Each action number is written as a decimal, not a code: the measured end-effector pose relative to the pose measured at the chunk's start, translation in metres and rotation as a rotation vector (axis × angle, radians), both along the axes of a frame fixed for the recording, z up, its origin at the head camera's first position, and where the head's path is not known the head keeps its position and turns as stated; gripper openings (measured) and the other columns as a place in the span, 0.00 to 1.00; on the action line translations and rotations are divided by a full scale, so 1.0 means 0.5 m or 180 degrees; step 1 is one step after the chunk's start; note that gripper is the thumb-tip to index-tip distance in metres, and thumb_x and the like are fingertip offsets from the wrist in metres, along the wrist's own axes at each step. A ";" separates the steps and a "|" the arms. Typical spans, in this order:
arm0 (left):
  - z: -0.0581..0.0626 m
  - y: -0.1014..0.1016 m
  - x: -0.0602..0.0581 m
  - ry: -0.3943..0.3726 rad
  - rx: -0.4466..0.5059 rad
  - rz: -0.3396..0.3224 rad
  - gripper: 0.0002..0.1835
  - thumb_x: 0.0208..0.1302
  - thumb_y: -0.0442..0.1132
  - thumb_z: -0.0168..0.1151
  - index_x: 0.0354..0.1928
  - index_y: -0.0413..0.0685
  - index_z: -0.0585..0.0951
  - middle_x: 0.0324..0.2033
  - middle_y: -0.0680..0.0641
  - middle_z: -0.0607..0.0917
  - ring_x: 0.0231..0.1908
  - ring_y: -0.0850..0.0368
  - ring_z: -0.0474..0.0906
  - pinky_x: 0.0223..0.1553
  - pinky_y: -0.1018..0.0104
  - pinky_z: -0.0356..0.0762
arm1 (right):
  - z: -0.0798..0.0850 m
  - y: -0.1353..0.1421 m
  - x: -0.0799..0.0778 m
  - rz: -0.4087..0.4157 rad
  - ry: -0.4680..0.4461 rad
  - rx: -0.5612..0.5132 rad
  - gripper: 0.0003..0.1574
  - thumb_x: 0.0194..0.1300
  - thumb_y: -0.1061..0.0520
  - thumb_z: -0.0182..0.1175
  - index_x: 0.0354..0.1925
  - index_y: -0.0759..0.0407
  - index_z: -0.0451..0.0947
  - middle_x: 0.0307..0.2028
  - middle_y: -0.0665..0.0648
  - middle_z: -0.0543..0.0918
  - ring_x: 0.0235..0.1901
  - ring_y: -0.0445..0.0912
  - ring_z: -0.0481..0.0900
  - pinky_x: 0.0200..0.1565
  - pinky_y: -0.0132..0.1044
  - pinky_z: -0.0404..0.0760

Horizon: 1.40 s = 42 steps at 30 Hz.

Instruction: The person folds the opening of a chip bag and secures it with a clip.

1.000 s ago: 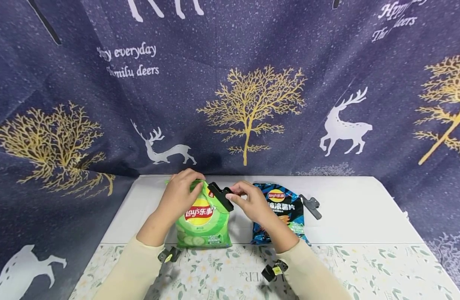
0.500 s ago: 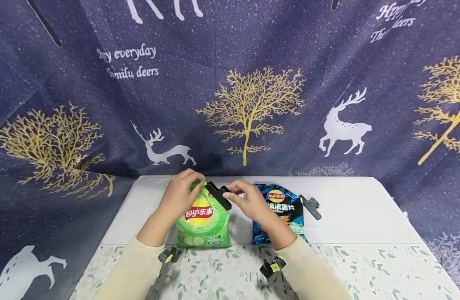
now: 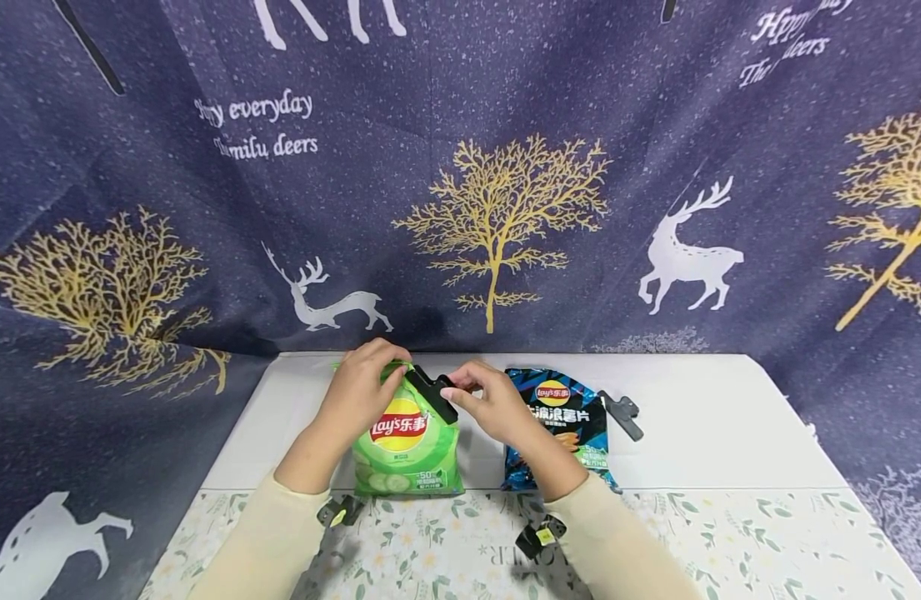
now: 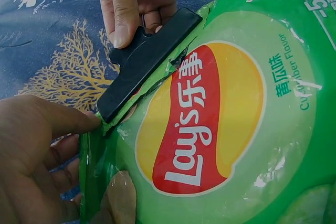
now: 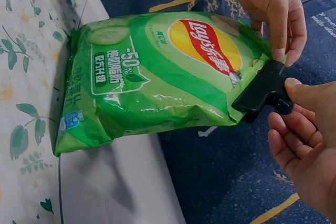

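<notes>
A green Lay's chip bag [image 3: 411,467], cucumber flavor, stands on the table with its top folded over. A black bag clip [image 3: 433,395] lies slanted across its upper right edge; in the left wrist view the clip [image 4: 149,65] runs along the folded top. My left hand [image 3: 364,385] pinches the bag's upper left corner, its fingertips right by the clip's end. My right hand [image 3: 492,405] pinches the clip's handle between thumb and fingers. In the right wrist view the clip's jaws [image 5: 262,92] overlap the bag's folded edge.
To the right stands a blue and black Lay's bag [image 3: 553,417], partly behind my right forearm, with another black clip [image 3: 623,415] on its upper right corner. A dark blue cloth [image 3: 460,208] with deer and trees hangs behind the white table [image 3: 715,417]. A floral cover [image 3: 730,533] lies in front.
My right hand has shifted slightly left with the clip, which sits further onto the green bag's top. The left hand stays at the corner.
</notes>
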State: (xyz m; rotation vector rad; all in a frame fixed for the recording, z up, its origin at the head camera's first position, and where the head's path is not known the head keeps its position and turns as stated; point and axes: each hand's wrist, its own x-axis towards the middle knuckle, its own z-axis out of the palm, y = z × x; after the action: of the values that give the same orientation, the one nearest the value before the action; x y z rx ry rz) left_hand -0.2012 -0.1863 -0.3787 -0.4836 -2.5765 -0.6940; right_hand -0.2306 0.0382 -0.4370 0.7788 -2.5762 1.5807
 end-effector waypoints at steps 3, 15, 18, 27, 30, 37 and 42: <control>0.000 0.000 0.000 -0.0002 0.0004 -0.0003 0.06 0.67 0.34 0.66 0.43 0.51 0.86 0.41 0.49 0.86 0.46 0.49 0.82 0.51 0.47 0.75 | -0.003 -0.002 -0.001 0.0007 -0.0002 0.0009 0.09 0.71 0.47 0.64 0.45 0.46 0.83 0.44 0.48 0.83 0.43 0.43 0.82 0.42 0.37 0.81; -0.001 0.000 0.001 0.0033 0.0012 -0.0010 0.05 0.67 0.34 0.66 0.42 0.50 0.86 0.41 0.49 0.86 0.47 0.48 0.83 0.51 0.47 0.75 | -0.009 -0.007 -0.001 0.0065 0.0006 -0.0057 0.10 0.72 0.48 0.63 0.47 0.48 0.82 0.43 0.49 0.83 0.43 0.42 0.82 0.45 0.37 0.81; -0.001 0.001 0.001 0.0030 0.0006 -0.0010 0.06 0.67 0.34 0.66 0.43 0.50 0.86 0.41 0.48 0.86 0.47 0.48 0.83 0.51 0.46 0.75 | -0.009 -0.007 -0.001 0.0082 0.0006 -0.0080 0.10 0.71 0.48 0.63 0.48 0.49 0.82 0.44 0.49 0.83 0.43 0.42 0.82 0.46 0.37 0.81; 0.000 -0.001 0.000 -0.0004 -0.0003 -0.0011 0.06 0.67 0.35 0.66 0.43 0.50 0.86 0.42 0.49 0.86 0.48 0.48 0.83 0.53 0.46 0.74 | -0.005 -0.007 0.005 0.0064 -0.0042 -0.0071 0.13 0.72 0.46 0.63 0.50 0.48 0.82 0.44 0.48 0.83 0.44 0.42 0.82 0.48 0.37 0.82; 0.001 -0.001 0.000 0.0000 -0.0002 -0.0011 0.05 0.67 0.35 0.66 0.43 0.51 0.86 0.42 0.49 0.86 0.48 0.48 0.83 0.53 0.46 0.74 | -0.004 -0.008 0.007 0.0040 -0.0066 -0.0068 0.14 0.72 0.46 0.62 0.52 0.47 0.82 0.44 0.47 0.83 0.44 0.41 0.81 0.49 0.37 0.82; 0.000 -0.002 -0.001 0.0000 0.0015 -0.0022 0.06 0.67 0.36 0.66 0.44 0.51 0.86 0.43 0.49 0.86 0.49 0.48 0.83 0.54 0.46 0.74 | -0.005 -0.008 0.008 0.0055 -0.0119 -0.0102 0.15 0.73 0.47 0.61 0.54 0.48 0.82 0.45 0.48 0.83 0.44 0.42 0.81 0.50 0.38 0.82; -0.002 -0.003 -0.002 -0.0009 0.0038 -0.0013 0.06 0.68 0.37 0.65 0.44 0.51 0.86 0.43 0.49 0.87 0.49 0.48 0.83 0.52 0.47 0.73 | -0.008 -0.006 0.010 0.0070 -0.0129 -0.0110 0.17 0.73 0.46 0.61 0.56 0.50 0.81 0.46 0.49 0.82 0.45 0.42 0.81 0.51 0.39 0.82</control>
State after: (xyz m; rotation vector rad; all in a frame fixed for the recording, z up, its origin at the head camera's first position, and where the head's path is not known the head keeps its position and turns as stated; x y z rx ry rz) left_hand -0.2019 -0.1876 -0.3794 -0.4844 -2.5731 -0.7115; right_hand -0.2257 0.0351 -0.4411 0.7831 -2.5692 1.6595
